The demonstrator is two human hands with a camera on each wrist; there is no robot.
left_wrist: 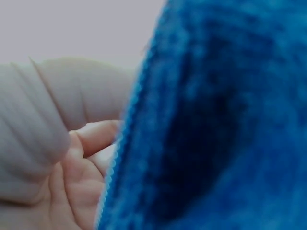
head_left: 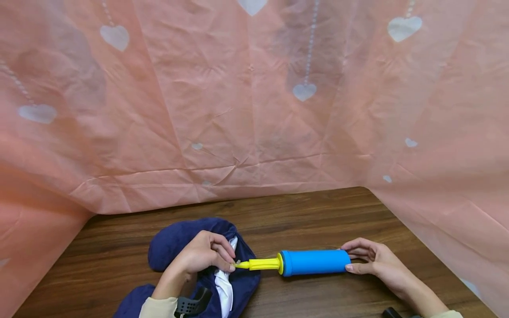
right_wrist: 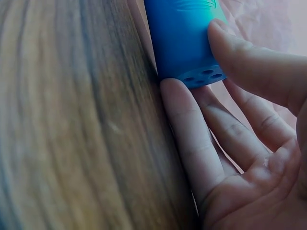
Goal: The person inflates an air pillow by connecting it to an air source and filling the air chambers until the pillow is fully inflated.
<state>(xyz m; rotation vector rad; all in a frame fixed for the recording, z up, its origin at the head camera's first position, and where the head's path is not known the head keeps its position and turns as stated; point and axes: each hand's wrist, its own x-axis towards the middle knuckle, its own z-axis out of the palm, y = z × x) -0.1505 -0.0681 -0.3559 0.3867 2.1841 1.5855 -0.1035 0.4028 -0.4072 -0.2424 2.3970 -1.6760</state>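
A blue hand pump (head_left: 316, 262) with a yellow nozzle (head_left: 264, 264) lies crosswise between the two hands, nozzle towards the left. My right hand (head_left: 375, 263) holds the pump's end between thumb and fingers; the right wrist view shows the thumb (right_wrist: 254, 62) on its side and small holes in its end face. With thumb and fingers, my left hand (head_left: 204, 254) pinches a small clear valve at the nozzle's tip, largely hidden by the fingertips. Under that hand is a navy U-shaped neck pillow (head_left: 183, 240), its cover unzipped over a white inner part (head_left: 225, 291).
The brown wood-grain table (head_left: 318, 216) carries everything. A pink curtain (head_left: 254, 110) with white hearts surrounds its back and sides. In the left wrist view, blue zipped fabric (left_wrist: 216, 120) covers much of the left hand.
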